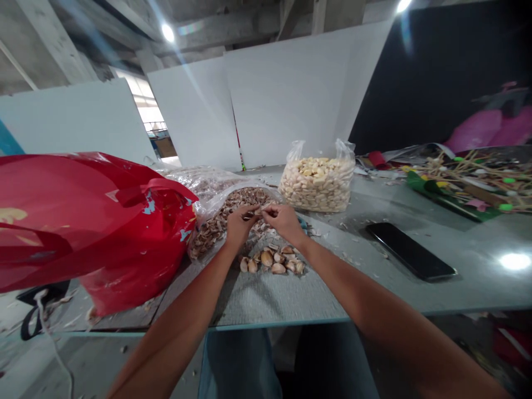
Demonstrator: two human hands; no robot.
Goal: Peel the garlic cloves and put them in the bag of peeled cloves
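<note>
My left hand and my right hand meet over the grey table, fingers pinched together on one small garlic clove between them. Just in front of my wrists lies a small heap of unpeeled garlic cloves. Behind my hands an open clear bag of brown garlic skins spreads on the table. Farther back a clear bag of pale peeled cloves stands upright.
A big red plastic bag fills the left side of the table. A black phone lies flat at the right. Sticks and coloured craft scraps pile at the far right. White boards stand behind.
</note>
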